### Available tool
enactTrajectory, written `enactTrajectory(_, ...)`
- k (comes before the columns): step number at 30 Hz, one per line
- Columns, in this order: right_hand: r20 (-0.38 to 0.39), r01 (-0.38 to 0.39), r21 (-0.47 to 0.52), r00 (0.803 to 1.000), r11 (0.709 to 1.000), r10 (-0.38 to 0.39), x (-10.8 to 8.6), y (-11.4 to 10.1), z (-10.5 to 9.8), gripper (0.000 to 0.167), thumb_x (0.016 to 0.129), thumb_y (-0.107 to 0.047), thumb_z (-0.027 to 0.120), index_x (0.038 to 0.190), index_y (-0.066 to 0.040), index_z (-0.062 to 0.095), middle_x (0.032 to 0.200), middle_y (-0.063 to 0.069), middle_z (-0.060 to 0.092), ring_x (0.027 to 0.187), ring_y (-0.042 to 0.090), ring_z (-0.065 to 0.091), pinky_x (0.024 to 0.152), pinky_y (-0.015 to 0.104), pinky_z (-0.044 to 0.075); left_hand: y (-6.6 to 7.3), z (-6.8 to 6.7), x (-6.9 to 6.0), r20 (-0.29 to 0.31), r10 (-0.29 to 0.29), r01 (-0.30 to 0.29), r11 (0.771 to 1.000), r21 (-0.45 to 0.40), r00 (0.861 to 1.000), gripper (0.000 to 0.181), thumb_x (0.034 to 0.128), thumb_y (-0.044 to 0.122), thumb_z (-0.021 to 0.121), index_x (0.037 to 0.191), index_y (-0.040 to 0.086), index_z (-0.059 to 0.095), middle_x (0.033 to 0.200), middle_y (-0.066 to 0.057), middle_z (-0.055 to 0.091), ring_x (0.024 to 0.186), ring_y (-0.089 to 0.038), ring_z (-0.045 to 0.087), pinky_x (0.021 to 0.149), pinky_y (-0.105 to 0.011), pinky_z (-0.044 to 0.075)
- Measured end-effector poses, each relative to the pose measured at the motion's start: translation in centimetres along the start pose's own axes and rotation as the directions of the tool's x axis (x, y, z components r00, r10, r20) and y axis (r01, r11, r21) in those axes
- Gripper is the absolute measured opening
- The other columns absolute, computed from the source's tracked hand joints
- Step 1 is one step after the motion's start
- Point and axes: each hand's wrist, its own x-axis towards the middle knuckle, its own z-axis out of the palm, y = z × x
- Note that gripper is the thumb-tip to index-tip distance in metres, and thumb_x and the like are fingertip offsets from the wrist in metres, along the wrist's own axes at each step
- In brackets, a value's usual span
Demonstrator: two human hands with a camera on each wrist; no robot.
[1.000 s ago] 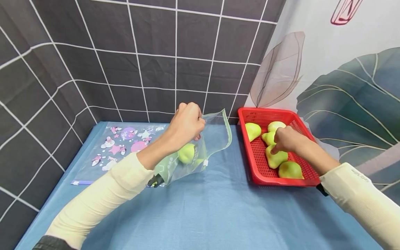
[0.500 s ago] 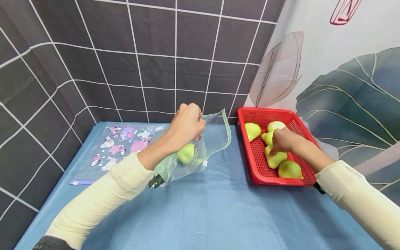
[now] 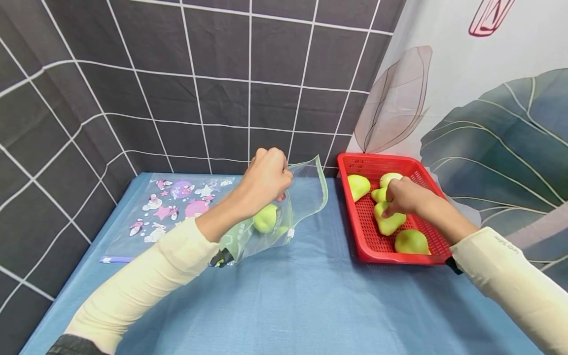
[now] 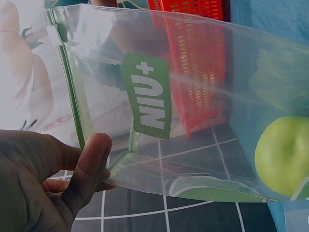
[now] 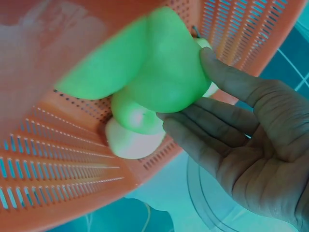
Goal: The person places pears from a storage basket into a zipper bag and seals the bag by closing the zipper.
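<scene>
My left hand [image 3: 267, 173] pinches the upper edge of a clear zip bag [image 3: 307, 190] between thumb and fingers. The bag has a green zip strip, and its mouth gapes toward the right. Inside lies a green pear [image 3: 265, 219], seen also as a round pear [image 4: 282, 157] in the left wrist view. My right hand [image 3: 409, 197] reaches into the red basket [image 3: 361, 241]. It holds a yellow-green pear [image 3: 388, 223] there; in the right wrist view thumb and fingertips are on opposite sides of this pear [image 5: 171, 79]. Several other pears lie around it.
A second zip bag [image 3: 166, 213] with pink and purple prints lies flat at the table's left. The blue cloth-covered table [image 3: 284, 305] meets a dark gridded backdrop [image 3: 217, 103] behind. The basket's raised rim surrounds the pears.
The pear at my right hand has shifted slightly up and left in the basket. My right hand has moved a little left since a second ago. The left hand and bag hold still.
</scene>
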Motion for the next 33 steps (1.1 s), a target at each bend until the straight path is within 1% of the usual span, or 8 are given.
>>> enactTrajectory(5, -0.03, -0.012, 0.013, 0.999, 1.0, 0.013, -0.3, -0.5, -1.3, 0.031, 0.08, -0.022, 0.1, 0.074, -0.006, 0.074, 0.065, -0.003, 0.054, 0.066, 0.017, 0.046, 0.058, 0.029, 0.041, 0.0, 0.1, 0.1, 0.003, 0.007, -0.007, 1.0, -0.003, 1.0, 0.037, 0.0864, -0.003, 0.049, 0.054, 0.014, 0.05, 0.045, 0.001, 0.064, 0.046, -0.008, 0.071, 0.052, -0.034, 0.048)
enactTrajectory(9, -0.071, -0.003, 0.007, 0.997, 1.0, 0.004, -0.5, -1.0, -2.4, 0.029, 0.081, -0.023, 0.101, 0.086, -0.001, 0.082, 0.071, 0.002, 0.068, 0.068, 0.017, 0.054, 0.061, 0.031, 0.049, 0.0, 0.2, 0.1, 0.0, 0.017, -0.017, 1.0, 0.003, 1.0, 0.038, 0.0855, -0.003, 0.049, 0.052, 0.015, 0.049, 0.044, 0.001, 0.063, 0.046, -0.009, 0.07, 0.052, -0.033, 0.045)
enactTrajectory(16, -0.13, 0.01, 0.019, 0.991, 1.0, -0.007, -0.8, -2.2, -3.7, 0.031, 0.087, -0.026, 0.098, 0.08, -0.005, 0.077, 0.063, -0.003, 0.049, 0.064, 0.015, 0.042, 0.057, 0.027, 0.034, -0.1, 0.2, 0.0, -0.001, 0.023, -0.023, 1.0, 0.0, 1.0, 0.037, 0.0845, -0.003, 0.048, 0.052, 0.015, 0.049, 0.044, 0.001, 0.063, 0.045, -0.008, 0.07, 0.054, -0.035, 0.049)
enactTrajectory(19, -0.16, -0.001, 0.033, 0.987, 0.999, 0.006, -1.0, -2.9, -4.2, 0.031, 0.088, -0.027, 0.097, 0.094, 0.001, 0.085, 0.07, 0.006, 0.07, 0.067, 0.017, 0.056, 0.06, 0.031, 0.047, -0.1, 0.2, 0.0, 0.0, 0.024, -0.024, 1.0, -0.001, 1.0, 0.036, 0.0845, -0.003, 0.048, 0.053, 0.015, 0.05, 0.044, 0.002, 0.063, 0.045, -0.007, 0.07, 0.054, -0.034, 0.05)
enactTrajectory(22, -0.199, -0.001, 0.032, 0.98, 0.999, 0.007, -1.2, -3.7, -4.9, 0.043, 0.09, -0.029, 0.095, 0.112, 0.006, 0.085, 0.096, 0.021, 0.085, 0.081, 0.026, 0.074, 0.072, 0.042, 0.062, -0.1, 0.3, 0.1, 0.0, 0.022, -0.022, 1.0, 0.001, 1.0, 0.036, 0.085, -0.003, 0.048, 0.054, 0.014, 0.052, 0.045, 0.002, 0.064, 0.046, -0.007, 0.07, 0.054, -0.034, 0.051)
enactTrajectory(24, -0.241, 0.011, 0.039, 0.97, 0.999, -0.001, -1.4, -4.2, -5.3, 0.048, 0.091, -0.029, 0.095, 0.12, 0.007, 0.084, 0.108, 0.025, 0.086, 0.087, 0.028, 0.078, 0.075, 0.043, 0.064, -0.1, 0.3, 0.1, 0.0, 0.02, -0.02, 1.0, 0.002, 1.0, 0.036, 0.0856, -0.004, 0.048, 0.054, 0.014, 0.054, 0.045, 0.002, 0.064, 0.046, -0.007, 0.07, 0.055, -0.034, 0.052)
enactTrajectory(28, -0.335, 0.061, 0.056, 0.941, 0.997, -0.039, -1.6, -5.5, -5.8, 0.038, 0.092, -0.028, 0.094, 0.117, -0.001, 0.086, 0.091, 0.014, 0.083, 0.075, 0.022, 0.067, 0.065, 0.03, 0.051, 0.0, 0.3, 0.1, -0.003, 0.023, -0.023, 1.0, 0.007, 1.0, 0.038, 0.0867, -0.004, 0.049, 0.054, 0.014, 0.053, 0.044, 0.002, 0.063, 0.045, -0.007, 0.07, 0.055, -0.034, 0.051)
enactTrajectory(33, -0.441, 0.104, 0.04, 0.895, 0.994, -0.075, -2.1, -7.3, -6.1, 0.038, 0.093, -0.032, 0.094, 0.122, -0.009, 0.086, 0.093, 0.009, 0.083, 0.079, 0.023, 0.066, 0.071, 0.035, 0.048, 0.0, 0.4, 0.1, -0.004, 0.025, -0.025, 1.0, 0.014, 1.0, 0.039, 0.0865, -0.004, 0.049, 0.052, 0.014, 0.053, 0.044, 0.003, 0.063, 0.045, -0.007, 0.07, 0.053, -0.034, 0.049)
